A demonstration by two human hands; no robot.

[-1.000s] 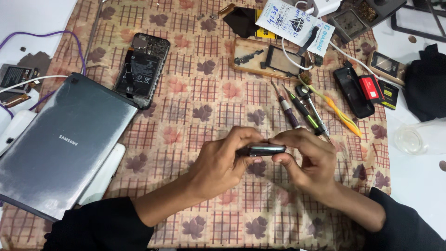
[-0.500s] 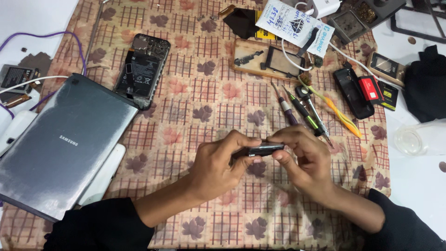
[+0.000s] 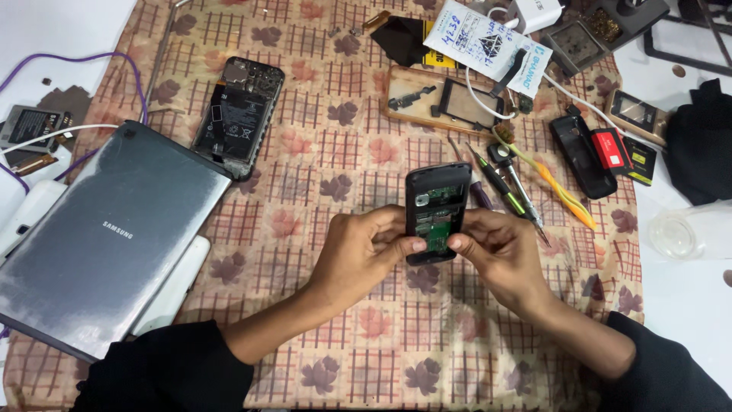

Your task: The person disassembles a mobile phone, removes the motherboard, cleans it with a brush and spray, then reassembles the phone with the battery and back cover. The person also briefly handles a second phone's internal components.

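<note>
Both hands hold a small black phone (image 3: pixel 437 215) with its back off, just right of frame centre: the left hand (image 3: pixel 364 252) grips its left edge, the right hand (image 3: pixel 497 252) its right edge, thumbs on the green board. A slipping thumb could scrape exposed parts. A white printed paper packet (image 3: pixel 488 38) lies at the upper right, with a red-labelled battery (image 3: pixel 608 148) below it.
</note>
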